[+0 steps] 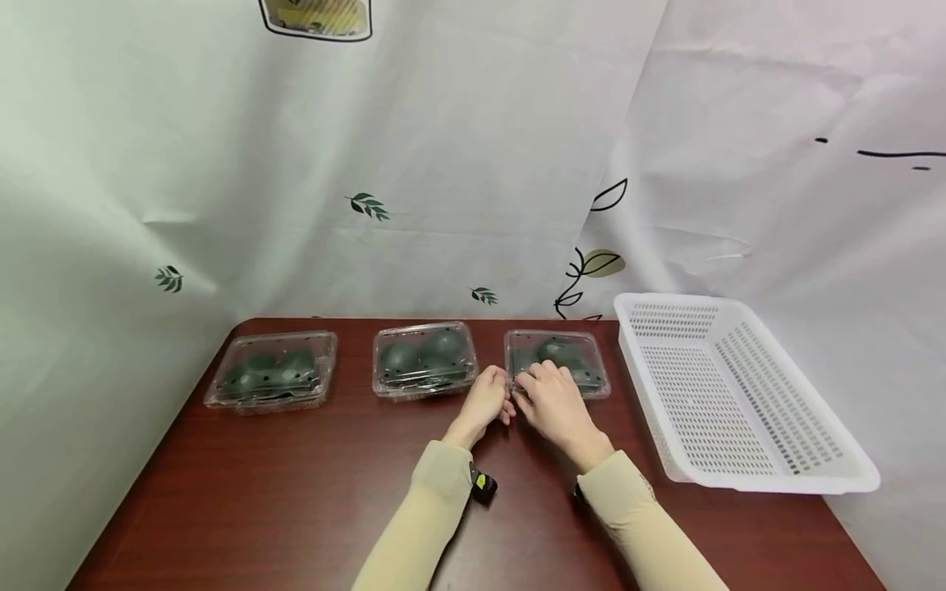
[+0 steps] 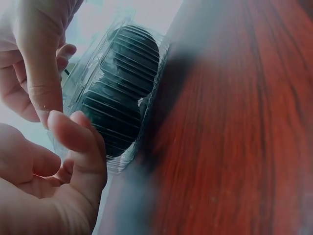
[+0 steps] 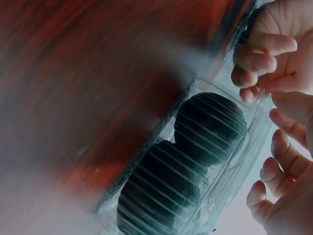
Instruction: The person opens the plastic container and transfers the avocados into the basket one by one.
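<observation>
At the right of the row on the table stands a clear plastic clamshell box (image 1: pixel 517 345) of dark green, rounded fruit (image 3: pixel 208 125), probably avocados. My left hand (image 1: pixel 486 400) is at its near left corner, fingers curled, thumb and fingertips pinching the rim. Close beside it my right hand (image 1: pixel 554 402) reaches over the front edge, its thumb at that same corner and its fingers bent above the lid. In the left wrist view the fruit (image 2: pixel 112 117) shows through the ribbed side wall. The exact grip on the rim is partly hidden by the fingers.
Two similar clamshell boxes of green fruit stand to the left, one in the middle (image 1: pixel 427 361) and one near the left edge (image 1: pixel 273 371). A white perforated plastic basket (image 1: pixel 665 419) sits at the right. Behind the reddish-brown table (image 1: pixel 296 492) hangs a pale patterned sheet (image 1: pixel 458 148).
</observation>
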`<state>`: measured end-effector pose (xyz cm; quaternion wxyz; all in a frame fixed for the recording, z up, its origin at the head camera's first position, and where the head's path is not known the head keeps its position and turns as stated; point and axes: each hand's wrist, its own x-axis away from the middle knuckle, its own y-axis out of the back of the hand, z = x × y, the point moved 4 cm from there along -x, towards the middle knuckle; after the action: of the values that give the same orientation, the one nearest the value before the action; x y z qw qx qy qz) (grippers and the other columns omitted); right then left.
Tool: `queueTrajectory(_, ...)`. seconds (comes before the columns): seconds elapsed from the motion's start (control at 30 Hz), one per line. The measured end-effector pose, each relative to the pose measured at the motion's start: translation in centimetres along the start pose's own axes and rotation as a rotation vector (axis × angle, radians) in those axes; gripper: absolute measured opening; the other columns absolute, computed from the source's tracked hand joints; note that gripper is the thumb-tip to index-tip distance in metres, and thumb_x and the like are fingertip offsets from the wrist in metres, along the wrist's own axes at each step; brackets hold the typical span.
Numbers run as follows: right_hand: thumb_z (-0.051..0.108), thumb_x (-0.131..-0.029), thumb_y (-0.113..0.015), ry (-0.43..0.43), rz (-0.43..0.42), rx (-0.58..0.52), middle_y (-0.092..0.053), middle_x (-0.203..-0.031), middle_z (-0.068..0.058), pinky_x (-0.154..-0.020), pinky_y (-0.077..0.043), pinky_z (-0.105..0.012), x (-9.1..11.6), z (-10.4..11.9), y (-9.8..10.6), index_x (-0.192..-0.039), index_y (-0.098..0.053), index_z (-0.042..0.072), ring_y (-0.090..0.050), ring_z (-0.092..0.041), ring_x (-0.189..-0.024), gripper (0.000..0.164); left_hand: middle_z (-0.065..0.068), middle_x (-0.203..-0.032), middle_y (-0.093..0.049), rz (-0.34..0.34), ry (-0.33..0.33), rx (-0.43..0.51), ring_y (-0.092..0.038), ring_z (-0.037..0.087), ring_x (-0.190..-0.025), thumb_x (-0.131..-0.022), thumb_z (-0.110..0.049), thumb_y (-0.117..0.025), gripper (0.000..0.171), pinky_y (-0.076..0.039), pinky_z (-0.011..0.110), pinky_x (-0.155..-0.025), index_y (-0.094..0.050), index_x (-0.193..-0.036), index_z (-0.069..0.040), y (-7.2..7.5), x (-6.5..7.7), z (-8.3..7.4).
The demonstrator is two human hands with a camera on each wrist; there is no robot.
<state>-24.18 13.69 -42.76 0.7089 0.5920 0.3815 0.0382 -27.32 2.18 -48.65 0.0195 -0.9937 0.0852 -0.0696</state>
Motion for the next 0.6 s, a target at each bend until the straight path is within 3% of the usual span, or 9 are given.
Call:
queueTrajectory(0.23, 0.014, -0.081, -0.079, -0.014, -0.002, 0.025, -0.054, -0.076, -0.002, -0.065, -0.038, -0.04, 0.0, 0.2, -0.6, -0.082, -0.067, 0.012, -0.052, -0.025, -0.076, 0.013, 0.005, -0.069, -0.045, -0.029, -0.015, 0.057, -0.05, 0.013, -0.045, -0.106, -0.01, -0.032, 0.023, -0.039, 0.021, -0.037, -0.047, -0.089, -0.002, -0.3, -0.7, 0.3)
queueTrajectory(0.6, 0.013, -0.086, -0.074, 0.012, -0.059, 0.048, -0.051, -0.072, -0.002, -0.061, -0.036, -0.039, -0.1, 0.5, -0.9, -0.077, -0.064, 0.012, -0.051, -0.025, -0.072, 0.013, 0.003, -0.06, -0.045, -0.069, 0.003, 0.033, -0.047, 0.012, -0.046, -0.109, -0.023, -0.034, 0.035, -0.033, 0.02, -0.038, -0.046, -0.078, -0.009, -0.3, -1.4, 1.2)
